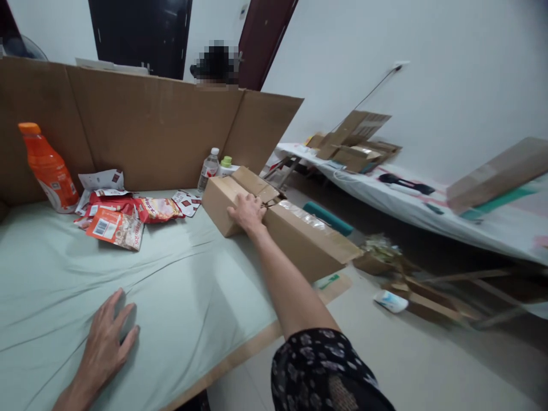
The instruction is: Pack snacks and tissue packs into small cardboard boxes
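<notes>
My right hand [247, 212] reaches out to a long cardboard box [299, 237] that lies at the table's right edge, partly overhanging it. The fingers curl over the box's top, near a raised flap [257, 184]. My left hand [107, 339] rests flat with fingers spread on the pale green cloth [171, 285] that covers the table, holding nothing. Several red and orange snack packets [124, 217] lie at the far left of the table.
An orange drink bottle [48, 168] stands at the far left. A clear water bottle [209, 169] and a green-capped container [226, 165] stand behind the box. A cardboard screen [141, 125] walls the table's back; a person is behind it. More boxes [355, 145] sit on a second table; scraps litter the floor.
</notes>
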Available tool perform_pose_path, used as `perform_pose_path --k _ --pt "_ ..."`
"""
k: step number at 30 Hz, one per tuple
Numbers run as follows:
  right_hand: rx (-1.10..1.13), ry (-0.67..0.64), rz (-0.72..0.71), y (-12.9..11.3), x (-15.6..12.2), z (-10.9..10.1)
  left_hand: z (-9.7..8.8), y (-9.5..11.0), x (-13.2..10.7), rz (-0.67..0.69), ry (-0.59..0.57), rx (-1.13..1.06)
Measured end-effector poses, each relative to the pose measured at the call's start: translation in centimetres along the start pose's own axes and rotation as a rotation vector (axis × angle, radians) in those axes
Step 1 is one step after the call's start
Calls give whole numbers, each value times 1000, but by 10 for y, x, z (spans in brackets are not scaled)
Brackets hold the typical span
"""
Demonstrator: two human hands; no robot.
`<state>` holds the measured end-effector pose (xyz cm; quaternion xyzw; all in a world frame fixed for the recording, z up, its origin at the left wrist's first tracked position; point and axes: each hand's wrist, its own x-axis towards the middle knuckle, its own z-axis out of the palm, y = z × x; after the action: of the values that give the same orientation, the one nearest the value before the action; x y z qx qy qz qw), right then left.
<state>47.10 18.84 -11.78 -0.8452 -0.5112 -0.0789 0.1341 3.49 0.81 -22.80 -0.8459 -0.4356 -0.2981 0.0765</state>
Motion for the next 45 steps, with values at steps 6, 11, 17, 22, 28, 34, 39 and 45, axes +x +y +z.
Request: perform_pose_path --k 6,11,17,22,28,34,39,45 --pt "-26 5 -50 -1 16 5 -2 7 -1 15 5 17" --pt "-36 178 -181 -12 -10 6 -3 14 -5 -13 1 -3" --pt "27 -115 -641 -77 -26 50 -6 20 -4 -52 -10 4" --pt "177 -186 -671 -139 -14 83 -10 23 -4 -67 -25 -11" --pt "348 -134 -630 -186 -32 83 -11 26 -3 -75 -29 -31" --pt "404 -171 -690 -238 -62 70 -12 26 -5 -81 -37 -44" --pt "391 -175 -609 -206 -35 65 -13 29 -8 -80 -70 -62" --pt "202 -194 -316 -138 7 93 -10 36 -12 -142 -82 -83"
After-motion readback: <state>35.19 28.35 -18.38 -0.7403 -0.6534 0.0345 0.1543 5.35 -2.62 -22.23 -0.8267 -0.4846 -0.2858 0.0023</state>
